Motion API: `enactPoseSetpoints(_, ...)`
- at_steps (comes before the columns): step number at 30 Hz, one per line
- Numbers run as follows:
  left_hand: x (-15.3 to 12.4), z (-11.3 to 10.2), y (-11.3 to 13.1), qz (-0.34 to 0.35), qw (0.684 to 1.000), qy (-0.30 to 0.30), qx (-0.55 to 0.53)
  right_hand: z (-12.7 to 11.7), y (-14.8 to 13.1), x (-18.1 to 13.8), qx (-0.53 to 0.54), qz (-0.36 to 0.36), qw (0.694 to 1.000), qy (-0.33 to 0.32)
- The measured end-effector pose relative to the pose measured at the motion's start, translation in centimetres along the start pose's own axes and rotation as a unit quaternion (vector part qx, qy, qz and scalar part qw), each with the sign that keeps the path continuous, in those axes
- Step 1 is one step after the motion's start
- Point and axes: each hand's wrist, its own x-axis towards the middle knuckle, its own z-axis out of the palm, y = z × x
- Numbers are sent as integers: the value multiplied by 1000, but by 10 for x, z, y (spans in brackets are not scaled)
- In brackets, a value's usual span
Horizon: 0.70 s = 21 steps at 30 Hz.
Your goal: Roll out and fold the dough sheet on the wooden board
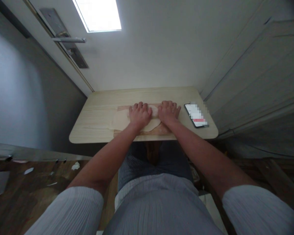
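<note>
A pale, flat sheet of dough (121, 120) lies over a reddish-brown wooden board (158, 131), and its left end hangs past the board onto the table. Across the dough runs a light-coloured rolling pin (155, 112), seen only in the short stretch between my hands. My left hand (140, 115) is closed over the pin's left part, knuckles up. Over its right part my right hand (168, 112) is curled in the same way, thumb side toward the left hand. Both palms hide most of the pin.
The board rests on a small light-wood table (95, 114) against a white door with a metal handle (68, 40). To the right of my right hand lies a phone (196, 116), its screen lit and partly blurred. Scraps (75, 165) lie on the brown floor at left.
</note>
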Motion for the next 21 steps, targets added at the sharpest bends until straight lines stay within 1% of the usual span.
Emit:
enactPoseSetpoints(5,-19,-3,-1,11,1000,8,-9,-5,3,-17,-15,-21,1000,10)
enactPoseSetpoints(8,-27,-4,-8,42,999,5,-14,-7,4,-22,-17,-32,999,15)
enactPoseSetpoints(10,-28,-5,-15,43,999,1,-11,-9,3,-23,-17,-35,999,18)
enactPoseSetpoints(15,-22,-4,-24,-22,1000,-6,9,-5,-3,-21,-13,-49,999,20)
enactPoseSetpoints(21,-6,-2,-23,-33,999,-30,13,6,-5,-2,7,-40,999,21)
